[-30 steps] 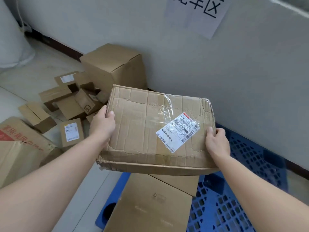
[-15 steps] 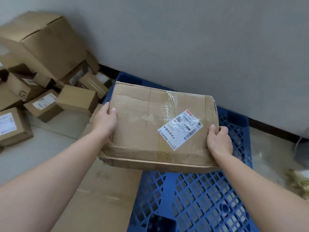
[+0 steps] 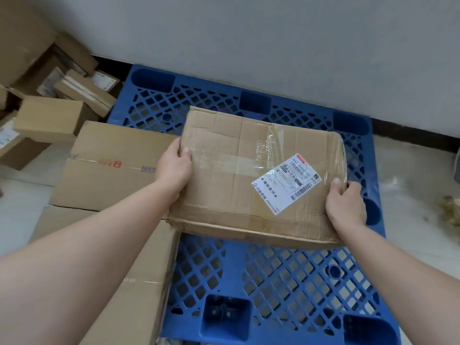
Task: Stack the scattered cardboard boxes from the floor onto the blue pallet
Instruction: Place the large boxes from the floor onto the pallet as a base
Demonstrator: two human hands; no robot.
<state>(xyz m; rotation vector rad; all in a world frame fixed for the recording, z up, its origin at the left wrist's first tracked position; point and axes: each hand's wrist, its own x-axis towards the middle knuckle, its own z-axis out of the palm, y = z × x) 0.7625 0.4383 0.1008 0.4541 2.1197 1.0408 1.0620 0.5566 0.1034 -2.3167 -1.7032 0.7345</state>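
Note:
A creased, taped cardboard box (image 3: 231, 170) with a white shipping label is held level over the right half of the blue pallet (image 3: 249, 282). My left hand (image 3: 174, 168) grips its left edge, thumb on top. My right hand (image 3: 346, 205) grips its right near corner, thumb on top. Whether the box rests on the pallet or hangs just above it cannot be told. Two large flat boxes, one (image 3: 112, 165) behind the other (image 3: 139, 282), lie along the pallet's left side.
Several smaller cardboard boxes (image 3: 54, 115) lie scattered on the pale floor at the left, up against the grey wall. A crumpled bit of brown debris (image 3: 450, 212) lies on the floor to the right of the pallet.
The box has travelled right and down, from beside the floor pile to low over the pallet. My view has swung right with it; both hands keep the same hold.

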